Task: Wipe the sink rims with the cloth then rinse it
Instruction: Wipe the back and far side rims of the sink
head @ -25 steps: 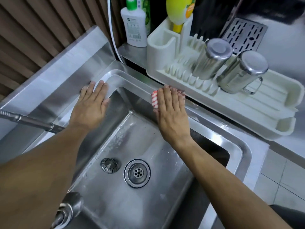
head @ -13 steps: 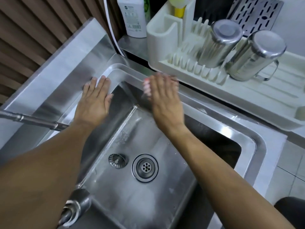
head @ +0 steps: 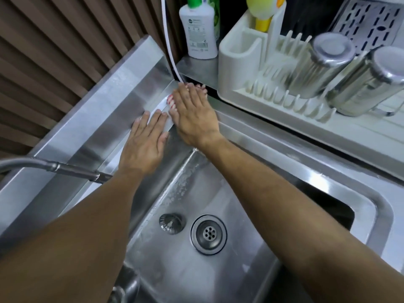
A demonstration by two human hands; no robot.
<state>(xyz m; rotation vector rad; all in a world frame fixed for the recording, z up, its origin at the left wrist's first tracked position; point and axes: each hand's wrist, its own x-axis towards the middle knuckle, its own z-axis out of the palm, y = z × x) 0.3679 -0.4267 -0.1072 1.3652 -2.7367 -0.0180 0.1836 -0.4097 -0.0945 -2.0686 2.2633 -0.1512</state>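
I am pressing my left hand (head: pixel 144 147) flat, fingers straight, on the sink rim (head: pixel 113 162) at the back, probably bracing my reach. Just beside it, my right hand (head: pixel 192 115) is lying flat with fingers extended, pinning the red-striped cloth (head: pixel 171 102) into the rim's far corner to wipe it.

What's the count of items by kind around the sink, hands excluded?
Steel cups in the rack: 2
Bottles: 3, white, green behind it, yellow
Cloth: 1
Dish rack: 1
Drain strainer: 1
Total: 8
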